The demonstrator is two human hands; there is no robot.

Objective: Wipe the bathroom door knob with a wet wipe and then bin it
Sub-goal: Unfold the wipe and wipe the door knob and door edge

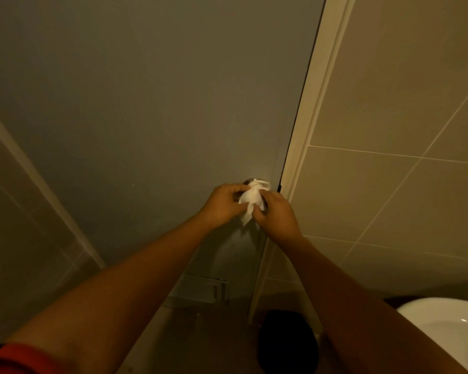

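Observation:
A white wet wipe (251,199) is wrapped over the metal door knob (250,181) on the grey bathroom door (146,103). Only the knob's top rim shows above the wipe. My left hand (223,205) pinches the wipe from the left. My right hand (276,213) grips it from the right and below. A loose corner of the wipe hangs down between the two hands. Low on the floor by the door frame stands a dark bin (287,344), partly hidden behind my right forearm.
The white door frame (305,130) runs along the door's right edge, with beige tiled wall (389,130) beyond it. A white basin (451,327) juts in at the lower right. A vent grille (203,288) sits low in the door.

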